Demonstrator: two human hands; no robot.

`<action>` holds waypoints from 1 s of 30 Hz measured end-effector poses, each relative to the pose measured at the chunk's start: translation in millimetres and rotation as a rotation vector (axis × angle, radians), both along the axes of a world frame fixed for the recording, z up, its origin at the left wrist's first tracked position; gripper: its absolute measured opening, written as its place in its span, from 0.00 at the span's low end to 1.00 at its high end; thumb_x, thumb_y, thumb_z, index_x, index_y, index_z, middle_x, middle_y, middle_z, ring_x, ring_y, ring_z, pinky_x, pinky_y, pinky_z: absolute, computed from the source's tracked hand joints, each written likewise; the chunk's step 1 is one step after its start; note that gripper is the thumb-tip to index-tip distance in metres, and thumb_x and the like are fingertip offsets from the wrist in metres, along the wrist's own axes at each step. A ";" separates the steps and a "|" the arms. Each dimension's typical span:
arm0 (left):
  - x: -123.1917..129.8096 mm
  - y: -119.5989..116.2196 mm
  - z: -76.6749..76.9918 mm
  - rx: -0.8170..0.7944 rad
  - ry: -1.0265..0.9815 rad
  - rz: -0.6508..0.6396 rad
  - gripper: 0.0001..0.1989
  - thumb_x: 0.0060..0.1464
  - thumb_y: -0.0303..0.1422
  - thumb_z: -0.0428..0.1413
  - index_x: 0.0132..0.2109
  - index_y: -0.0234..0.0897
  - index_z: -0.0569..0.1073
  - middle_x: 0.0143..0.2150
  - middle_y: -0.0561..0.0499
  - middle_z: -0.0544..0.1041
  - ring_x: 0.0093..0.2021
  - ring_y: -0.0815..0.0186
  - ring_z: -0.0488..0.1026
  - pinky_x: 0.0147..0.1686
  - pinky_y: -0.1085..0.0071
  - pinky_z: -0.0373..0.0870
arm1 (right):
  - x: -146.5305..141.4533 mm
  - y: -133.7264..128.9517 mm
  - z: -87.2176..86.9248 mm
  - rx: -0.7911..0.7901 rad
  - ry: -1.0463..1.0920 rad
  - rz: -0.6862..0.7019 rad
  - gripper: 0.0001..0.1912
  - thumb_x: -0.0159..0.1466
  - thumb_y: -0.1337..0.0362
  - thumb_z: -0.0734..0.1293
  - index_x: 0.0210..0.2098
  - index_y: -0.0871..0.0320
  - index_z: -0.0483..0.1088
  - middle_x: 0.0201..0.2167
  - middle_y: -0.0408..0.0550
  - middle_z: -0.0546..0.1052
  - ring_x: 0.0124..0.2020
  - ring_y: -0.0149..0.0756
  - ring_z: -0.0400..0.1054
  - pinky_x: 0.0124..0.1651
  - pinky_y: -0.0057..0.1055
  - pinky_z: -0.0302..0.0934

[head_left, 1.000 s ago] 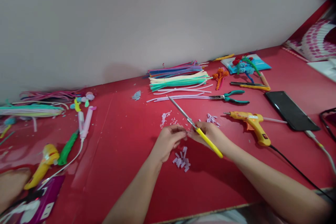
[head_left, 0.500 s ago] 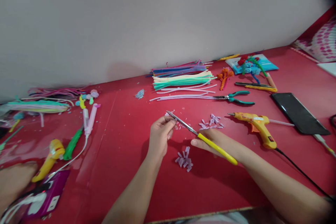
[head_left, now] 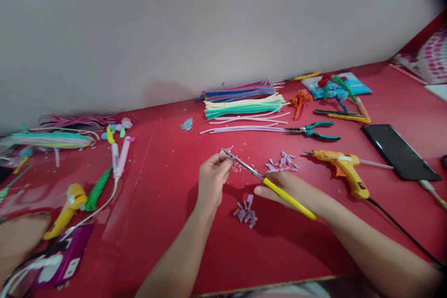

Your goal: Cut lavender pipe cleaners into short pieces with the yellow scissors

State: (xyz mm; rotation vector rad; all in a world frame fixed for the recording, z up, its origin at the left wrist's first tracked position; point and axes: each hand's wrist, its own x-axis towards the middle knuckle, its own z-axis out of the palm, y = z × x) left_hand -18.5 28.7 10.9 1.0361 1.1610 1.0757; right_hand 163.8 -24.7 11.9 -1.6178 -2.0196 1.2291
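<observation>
My right hand (head_left: 284,186) is closed on a pair of yellow-handled scissors (head_left: 288,198), whose metal blades point up and left. The blade tips lie at the fingertips of my left hand (head_left: 214,177), which is pinched; whatever small thing it holds is mostly hidden. Pale lilac fluff is scattered on the table just behind these fingertips. Short cut pieces of lilac pipe cleaner (head_left: 246,212) lie in a heap in front, between my forearms. Beyond my right hand is a second heap of lilac pieces (head_left: 283,160).
Pliers (head_left: 314,130) and bundled pipe cleaners (head_left: 244,106) lie farther back on the red table (head_left: 164,223). On the right are a yellow glue gun (head_left: 344,167) with a cord and a phone (head_left: 401,151). Another glue gun (head_left: 66,209) and someone's arm (head_left: 24,242) are at left.
Both hands and the scissors stay nearly in place. The view has shifted very slightly, so the table items appear a few pixels over.
</observation>
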 end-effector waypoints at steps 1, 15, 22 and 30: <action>-0.1 0.0 -0.2 -0.002 0.003 0.000 0.04 0.43 0.30 0.52 0.27 0.33 0.67 0.19 0.57 0.65 0.13 0.81 0.50 0.12 0.79 0.42 | -0.2 -0.1 0.0 0.003 -0.006 -0.003 0.23 0.52 0.44 0.57 0.21 0.60 0.60 0.18 0.38 0.58 0.19 0.23 0.48 0.21 0.22 0.45; 0.3 -1.6 -1.9 -0.012 -0.013 0.002 0.05 0.42 0.31 0.53 0.27 0.32 0.67 0.19 0.56 0.66 0.13 0.81 0.50 0.13 0.79 0.41 | -7.0 2.6 3.3 -0.047 -0.085 -0.096 0.25 0.50 0.43 0.56 0.18 0.60 0.61 0.15 0.39 0.56 0.19 0.23 0.46 0.21 0.23 0.44; 3.3 -4.0 -3.6 -0.026 -0.057 -0.020 0.08 0.42 0.34 0.55 0.29 0.32 0.68 0.21 0.55 0.67 0.13 0.81 0.51 0.13 0.80 0.44 | -8.7 9.3 -3.9 0.045 -0.019 -0.191 0.20 0.50 0.48 0.59 0.17 0.60 0.58 0.14 0.37 0.53 0.18 0.22 0.44 0.19 0.22 0.41; 18.1 -17.1 -11.7 -0.143 0.011 -0.318 0.09 0.43 0.33 0.54 0.33 0.32 0.69 0.23 0.52 0.72 0.14 0.80 0.53 0.13 0.80 0.47 | -13.2 8.5 -11.4 0.009 0.255 -0.385 0.11 0.51 0.57 0.59 0.23 0.58 0.58 0.15 0.36 0.57 0.17 0.23 0.51 0.19 0.22 0.44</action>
